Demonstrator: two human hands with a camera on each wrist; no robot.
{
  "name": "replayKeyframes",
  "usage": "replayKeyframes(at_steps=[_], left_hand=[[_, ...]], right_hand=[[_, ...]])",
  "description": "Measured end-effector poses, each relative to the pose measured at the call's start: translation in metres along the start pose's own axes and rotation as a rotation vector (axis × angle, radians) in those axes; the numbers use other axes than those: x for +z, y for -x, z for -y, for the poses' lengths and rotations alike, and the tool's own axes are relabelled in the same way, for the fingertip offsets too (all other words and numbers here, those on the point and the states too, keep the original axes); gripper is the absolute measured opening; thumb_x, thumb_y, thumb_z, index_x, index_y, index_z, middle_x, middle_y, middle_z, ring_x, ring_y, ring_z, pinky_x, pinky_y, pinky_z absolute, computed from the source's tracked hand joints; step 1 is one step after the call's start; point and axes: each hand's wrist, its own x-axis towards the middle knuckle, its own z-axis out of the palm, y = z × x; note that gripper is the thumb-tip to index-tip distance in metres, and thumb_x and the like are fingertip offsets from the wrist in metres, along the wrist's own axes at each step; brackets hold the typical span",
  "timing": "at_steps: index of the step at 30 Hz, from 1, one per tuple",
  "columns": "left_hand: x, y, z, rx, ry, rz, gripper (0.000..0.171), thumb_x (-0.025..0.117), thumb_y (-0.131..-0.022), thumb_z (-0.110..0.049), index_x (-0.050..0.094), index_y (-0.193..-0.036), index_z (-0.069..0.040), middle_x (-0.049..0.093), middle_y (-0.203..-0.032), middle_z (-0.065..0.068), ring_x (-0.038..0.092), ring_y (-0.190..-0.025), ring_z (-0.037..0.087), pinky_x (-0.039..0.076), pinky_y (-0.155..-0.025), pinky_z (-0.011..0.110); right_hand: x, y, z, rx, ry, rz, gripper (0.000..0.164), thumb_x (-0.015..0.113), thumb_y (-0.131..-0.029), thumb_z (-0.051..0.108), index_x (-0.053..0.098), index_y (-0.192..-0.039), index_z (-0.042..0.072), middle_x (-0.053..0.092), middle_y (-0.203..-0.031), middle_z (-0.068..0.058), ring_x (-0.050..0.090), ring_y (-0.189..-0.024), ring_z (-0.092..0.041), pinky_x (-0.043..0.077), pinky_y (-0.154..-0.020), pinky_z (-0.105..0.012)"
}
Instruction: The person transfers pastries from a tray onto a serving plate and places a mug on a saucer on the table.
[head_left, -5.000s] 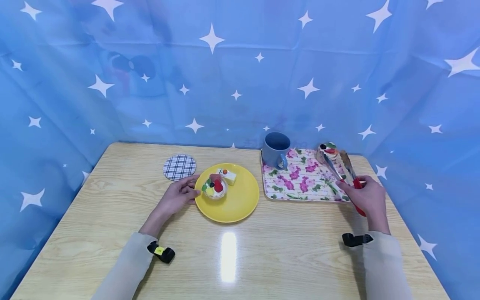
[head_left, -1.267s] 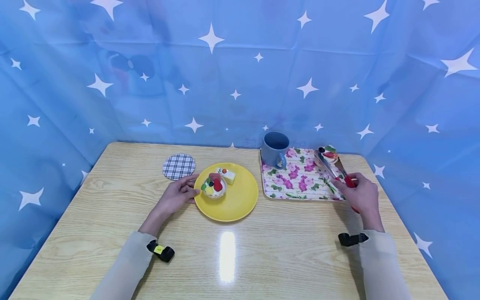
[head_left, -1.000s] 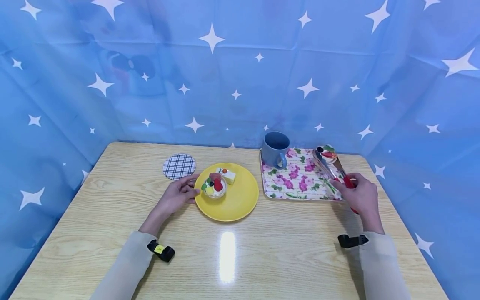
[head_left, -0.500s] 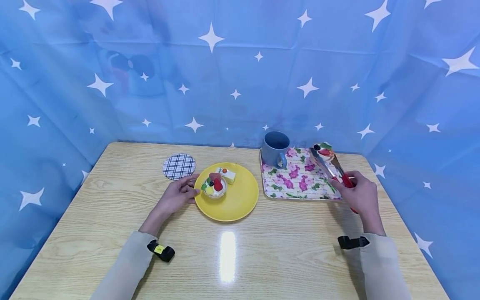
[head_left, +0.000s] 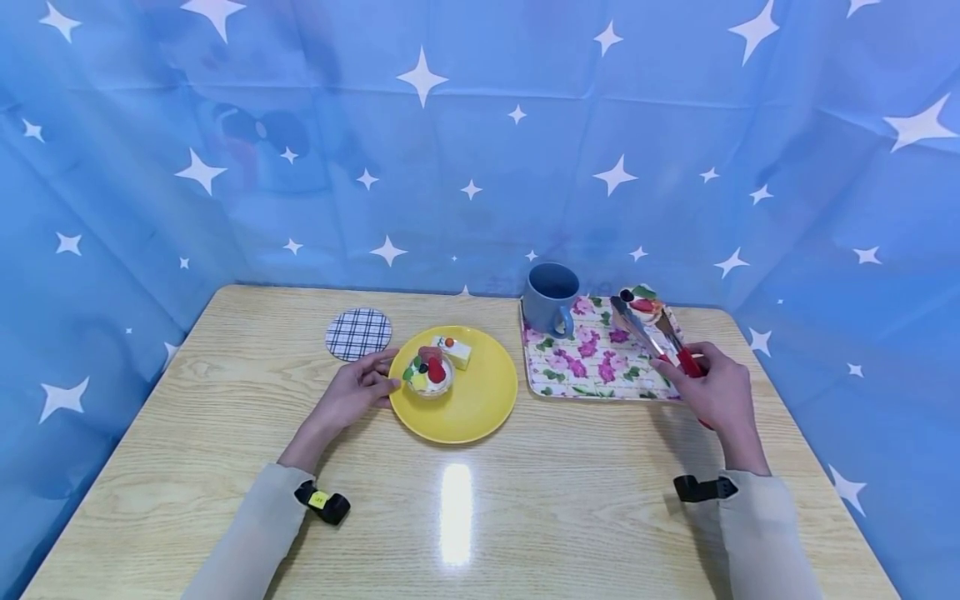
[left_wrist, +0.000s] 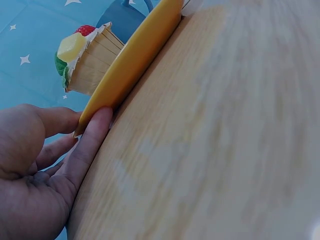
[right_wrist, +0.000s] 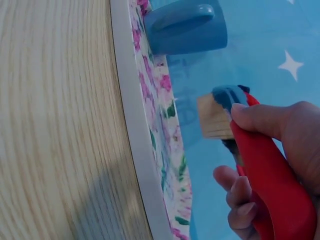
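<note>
My left hand (head_left: 354, 393) pinches the left rim of a yellow plate (head_left: 483, 400), thumb and fingers on either side of the edge in the left wrist view. On the plate sit a fruit-topped cupcake (head_left: 431, 377) and a small white-and-yellow cake slice (head_left: 457, 354). With my right hand (head_left: 718, 392) I grip red-handled tongs (right_wrist: 270, 185). Their metal ends pinch a second fruit-topped cupcake (right_wrist: 214, 117), raised clear of the floral tray (head_left: 577, 379), over its right part. The tart's base looks tan and pleated, tilted in the tongs.
A blue mug (head_left: 551, 300) stands on the tray's back left corner, between the tongs and the plate's far side. Behind the plate, to its left, lies a round checked coaster (head_left: 358, 333). A blue star-patterned curtain (head_left: 480, 142) closes off the table's back and sides.
The tongs have closed on the right-hand cupcake and lifted it from the tray. Since then it has drifted left with my right hand. The left hand and plate stay put.
</note>
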Motion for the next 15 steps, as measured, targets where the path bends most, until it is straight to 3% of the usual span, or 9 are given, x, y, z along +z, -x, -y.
replayKeyframes(at_steps=[7, 15], left_hand=[[0.0001, 0.0000, -0.0003, 0.003, -0.003, 0.001, 0.059, 0.065, -0.100, -0.008, 0.046, -0.155, -0.015, 0.058, -0.122, 0.015, 0.062, -0.092, 0.013, 0.066, -0.081, 0.030], [0.0000, 0.0007, -0.0007, -0.009, -0.013, -0.008, 0.058, 0.065, -0.100, -0.010, 0.046, -0.155, -0.015, 0.058, -0.123, 0.015, 0.065, -0.092, 0.012, 0.066, -0.080, 0.030]], right_hand=[[-0.0003, 0.0023, 0.0044, -0.010, -0.016, 0.002, 0.079, 0.065, -0.093, 0.062, 0.055, -0.138, -0.002, 0.061, -0.127, -0.032, 0.063, -0.102, -0.043, 0.062, -0.069, -0.041], [-0.0011, 0.0052, 0.0057, -0.028, -0.023, -0.001, 0.078, 0.066, -0.093, 0.061, 0.056, -0.138, -0.002, 0.063, -0.122, -0.032, 0.065, -0.099, -0.042, 0.057, -0.063, -0.029]])
